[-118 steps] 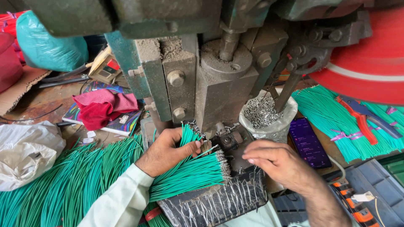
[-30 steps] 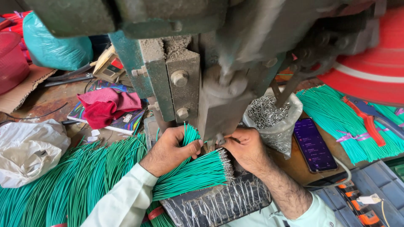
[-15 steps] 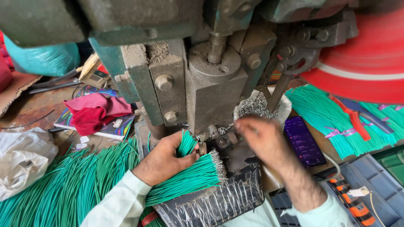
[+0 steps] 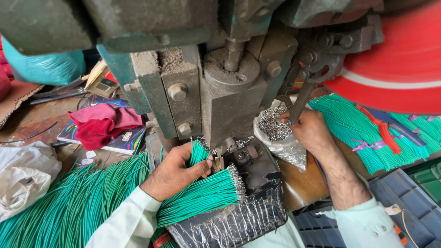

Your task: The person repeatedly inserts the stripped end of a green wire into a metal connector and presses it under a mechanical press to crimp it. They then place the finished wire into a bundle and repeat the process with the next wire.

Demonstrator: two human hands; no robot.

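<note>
My left hand (image 4: 177,171) grips a small bunch of green wires (image 4: 198,154), their ends pointing up toward the base of the grey press machine (image 4: 227,87). Below that hand a fanned bundle of green wires with bare metal tips (image 4: 206,195) lies on a black plastic-wrapped block (image 4: 239,216). My right hand (image 4: 310,131) reaches into a clear plastic bag of small metal terminals (image 4: 273,126) right of the press; its fingertips are down among the terminals and I cannot see whether they pinch one.
A large heap of green wires (image 4: 69,206) fills the lower left. More tied green wires (image 4: 363,133) lie at the right under a red wheel (image 4: 399,59). A red cloth (image 4: 103,124), a white bag (image 4: 23,177) and a teal bag (image 4: 43,66) sit left.
My right hand has left the press base and moved right and up into the bag of terminals. My left hand stays on its wire bunch.
</note>
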